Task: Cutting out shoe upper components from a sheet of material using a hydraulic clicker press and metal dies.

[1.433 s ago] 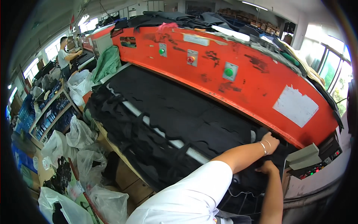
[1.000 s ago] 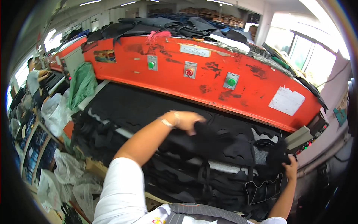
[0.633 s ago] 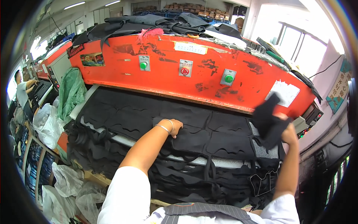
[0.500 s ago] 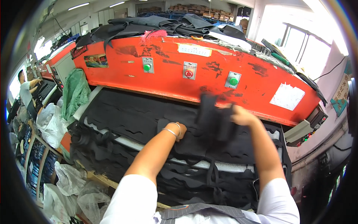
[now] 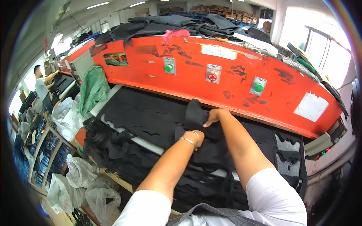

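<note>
A red machine [image 5: 192,77] is stretching across the view, and a cut black sheet [image 5: 147,109] is lying below its front. Black scraps [image 5: 139,162] are bunching along the sheet's near side. A black piece [image 5: 195,116] is rising over the sheet's middle, near the machine's lower edge; the right hand [image 5: 217,116] is holding it between thumb and fingers. The left hand [image 5: 199,139] is curling just nearer; whether its fingers are gripping anything, I cannot tell. Bangles [image 5: 187,139] are circling that wrist.

Factory workshop; red industrial press [image 5: 151,83], 12 o'clock, push-buttons [image 5: 212,77] on front; black sheets [image 5: 135,113], cut outlines; second worker [image 5: 40,86] at another red machine [image 5: 79,51], 10 o'clock; loaded rack [image 5: 56,135], 8 o'clock.
</note>
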The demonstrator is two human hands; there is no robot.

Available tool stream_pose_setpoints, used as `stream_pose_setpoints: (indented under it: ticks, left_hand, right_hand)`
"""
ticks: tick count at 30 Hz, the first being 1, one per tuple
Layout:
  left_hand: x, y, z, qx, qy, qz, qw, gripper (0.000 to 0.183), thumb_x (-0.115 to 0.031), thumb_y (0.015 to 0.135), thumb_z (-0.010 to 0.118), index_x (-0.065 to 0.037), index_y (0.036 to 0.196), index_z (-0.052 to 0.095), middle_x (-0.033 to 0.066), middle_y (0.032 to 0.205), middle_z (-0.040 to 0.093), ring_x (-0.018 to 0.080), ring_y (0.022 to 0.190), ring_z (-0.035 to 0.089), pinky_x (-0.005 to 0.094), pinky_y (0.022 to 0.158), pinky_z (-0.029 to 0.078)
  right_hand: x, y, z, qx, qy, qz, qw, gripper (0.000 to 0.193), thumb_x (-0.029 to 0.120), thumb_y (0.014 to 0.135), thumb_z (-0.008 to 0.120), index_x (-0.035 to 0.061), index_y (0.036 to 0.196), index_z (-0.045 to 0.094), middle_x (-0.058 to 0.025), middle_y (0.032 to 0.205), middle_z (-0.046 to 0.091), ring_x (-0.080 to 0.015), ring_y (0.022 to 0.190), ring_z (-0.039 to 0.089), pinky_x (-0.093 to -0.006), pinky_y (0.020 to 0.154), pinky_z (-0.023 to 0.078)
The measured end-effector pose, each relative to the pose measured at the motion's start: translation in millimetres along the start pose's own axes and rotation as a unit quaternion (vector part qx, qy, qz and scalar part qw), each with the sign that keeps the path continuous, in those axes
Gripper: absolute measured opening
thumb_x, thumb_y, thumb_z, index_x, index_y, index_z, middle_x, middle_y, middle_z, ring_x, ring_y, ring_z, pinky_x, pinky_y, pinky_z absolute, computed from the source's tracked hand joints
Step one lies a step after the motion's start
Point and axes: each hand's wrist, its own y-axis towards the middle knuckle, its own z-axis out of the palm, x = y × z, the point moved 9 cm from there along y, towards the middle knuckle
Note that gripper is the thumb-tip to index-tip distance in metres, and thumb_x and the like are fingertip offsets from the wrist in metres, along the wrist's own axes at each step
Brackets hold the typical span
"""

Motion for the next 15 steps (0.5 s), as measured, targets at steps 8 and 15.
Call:
stream_pose_setpoints:
  ticks: [8,15]
  left_hand:
    - [-6.9,0.6,8.9,0.164,0.012,-0.077,0.983,0.042,-0.022,0.075,0.08,-0.001,0.109,0.069,0.0151,0.114,0.066,0.031,0.107,0.063,0.0387,0.09,0.05]
    - [-8.7,-1.4,-7.9,0.051,-0.003,-0.021,0.998,0.082,-0.015,0.07,0.083,-0.002,0.139,0.041,0.0185,0.127,0.058,0.0318,0.116,0.057,0.0387,0.093,0.049]
  right_hand:
    - [-25.9,10.1,11.7,0.003,0.074,0.011,0.997,0.105,0.066,0.06,0.076,-0.0079,0.13,0.049,-0.0212,0.135,0.051,-0.0337,0.127,0.047,-0.0417,0.104,0.038]
    - [-37.5,17.1,6.6,-0.004,0.157,0.009,0.987,0.112,0.074,0.064,0.068,-0.0104,0.133,0.044,-0.0246,0.137,0.047,-0.0362,0.13,0.043,-0.0443,0.106,0.036]
